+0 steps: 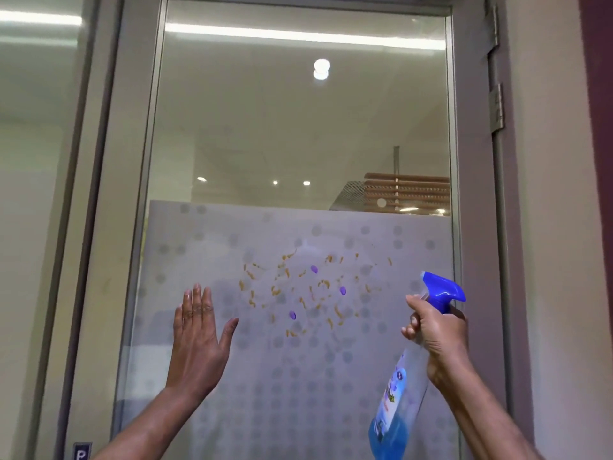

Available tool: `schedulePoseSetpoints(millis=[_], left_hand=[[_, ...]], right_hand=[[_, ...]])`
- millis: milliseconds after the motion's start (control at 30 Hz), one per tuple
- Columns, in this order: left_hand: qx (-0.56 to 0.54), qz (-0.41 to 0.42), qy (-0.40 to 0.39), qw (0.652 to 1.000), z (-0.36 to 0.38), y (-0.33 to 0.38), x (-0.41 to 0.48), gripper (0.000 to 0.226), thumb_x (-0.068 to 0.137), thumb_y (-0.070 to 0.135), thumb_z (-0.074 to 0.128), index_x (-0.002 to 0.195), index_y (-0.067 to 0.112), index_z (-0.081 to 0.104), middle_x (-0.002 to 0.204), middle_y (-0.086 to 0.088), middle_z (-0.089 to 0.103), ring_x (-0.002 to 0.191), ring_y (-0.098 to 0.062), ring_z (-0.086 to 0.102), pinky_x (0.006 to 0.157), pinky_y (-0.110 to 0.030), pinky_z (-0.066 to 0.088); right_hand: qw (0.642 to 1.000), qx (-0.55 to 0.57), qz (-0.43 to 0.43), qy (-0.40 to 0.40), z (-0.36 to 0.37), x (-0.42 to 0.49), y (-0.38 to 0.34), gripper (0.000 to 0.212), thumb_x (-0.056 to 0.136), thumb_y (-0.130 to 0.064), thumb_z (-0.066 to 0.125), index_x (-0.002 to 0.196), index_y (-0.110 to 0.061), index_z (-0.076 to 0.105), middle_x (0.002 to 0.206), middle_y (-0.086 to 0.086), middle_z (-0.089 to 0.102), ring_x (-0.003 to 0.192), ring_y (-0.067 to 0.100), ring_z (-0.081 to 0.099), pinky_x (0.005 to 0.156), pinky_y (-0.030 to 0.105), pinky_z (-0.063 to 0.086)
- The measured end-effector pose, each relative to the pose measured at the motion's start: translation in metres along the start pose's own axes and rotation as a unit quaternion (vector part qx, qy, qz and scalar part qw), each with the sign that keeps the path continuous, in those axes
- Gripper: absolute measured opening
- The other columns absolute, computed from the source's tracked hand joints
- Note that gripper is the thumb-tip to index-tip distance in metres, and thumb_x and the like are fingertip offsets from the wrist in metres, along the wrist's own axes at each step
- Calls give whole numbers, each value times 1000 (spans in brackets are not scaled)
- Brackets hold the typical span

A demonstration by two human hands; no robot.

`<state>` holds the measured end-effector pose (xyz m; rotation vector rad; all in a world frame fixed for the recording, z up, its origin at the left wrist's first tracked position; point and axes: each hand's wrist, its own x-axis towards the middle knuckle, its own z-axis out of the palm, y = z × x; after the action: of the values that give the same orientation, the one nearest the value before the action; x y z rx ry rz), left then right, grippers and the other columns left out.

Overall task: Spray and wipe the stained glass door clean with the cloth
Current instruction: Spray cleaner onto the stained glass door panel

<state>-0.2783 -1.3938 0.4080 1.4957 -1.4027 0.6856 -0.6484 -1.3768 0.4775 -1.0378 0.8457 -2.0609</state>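
The glass door [298, 127] fills the view, clear on top and frosted with grey dots below. A patch of orange smears and three purple blobs, the stains [305, 290], sits on the frosted part. My right hand [434, 333] grips a spray bottle [398, 403] of blue liquid by its neck, its blue nozzle [441, 288] raised just right of the stains and aimed left. My left hand [199, 336] is flat and open, fingers up, at the glass left of the stains. No cloth is in view.
A grey metal door frame [474, 194] surrounds the pane, with hinges [496, 107] on the right edge. A beige wall [550, 227] stands to the right and a glass side panel [36, 194] to the left. A small sign [81, 452] shows at the lower left.
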Motion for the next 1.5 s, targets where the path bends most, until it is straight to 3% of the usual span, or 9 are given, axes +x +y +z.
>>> schedulePoseSetpoints(millis=[400, 600, 700, 900, 1100, 1500], left_hand=[[14, 23, 7, 1000, 27, -29, 16, 89, 98, 66, 14, 163, 6, 6, 174, -7, -1, 162, -20, -8, 131, -42, 0], [25, 26, 15, 999, 31, -39, 19, 86, 100, 63, 19, 163, 5, 10, 173, -9, 2, 162, -23, -4, 131, -42, 3], [32, 29, 15, 999, 33, -41, 20, 86, 100, 62, 20, 163, 4, 13, 173, -11, 5, 162, -24, 0, 131, -43, 4], [27, 33, 14, 999, 37, -40, 22, 85, 100, 62, 19, 163, 5, 12, 174, -9, 3, 162, -23, -2, 131, -41, 2], [35, 38, 25, 998, 37, -40, 23, 85, 100, 61, 19, 162, 4, 14, 173, -11, 7, 162, -26, 2, 130, -42, 3], [37, 65, 48, 996, 43, -46, 30, 82, 103, 57, 25, 163, 5, 9, 174, -12, 5, 162, -24, -2, 131, -45, 6]], right_hand=[[997, -7, -46, -60, 76, 11, -12, 20, 88, -6, 71, 75, -13, 58, 64, 10, 45, 57, 21, 42, 51, 31, 48], [990, -21, -61, -122, 127, -10, -13, 15, 88, -8, 71, 82, -10, 57, 60, 8, 44, 49, 20, 41, 49, 29, 49], [987, -35, -63, -143, 150, -22, -10, 14, 89, -8, 70, 81, -11, 58, 60, 6, 46, 46, 13, 45, 56, 32, 50], [981, -49, -69, -177, 179, -38, 0, 14, 90, -10, 69, 80, -11, 59, 65, 8, 47, 59, 17, 46, 55, 30, 51], [969, -95, -77, -216, 188, -54, 24, 12, 89, -13, 69, 79, -12, 62, 64, 5, 51, 59, 16, 50, 54, 26, 53], [957, -158, -29, -243, 152, -86, 83, 13, 86, -20, 69, 76, -14, 62, 55, -2, 44, 51, 13, 43, 57, 35, 49]])
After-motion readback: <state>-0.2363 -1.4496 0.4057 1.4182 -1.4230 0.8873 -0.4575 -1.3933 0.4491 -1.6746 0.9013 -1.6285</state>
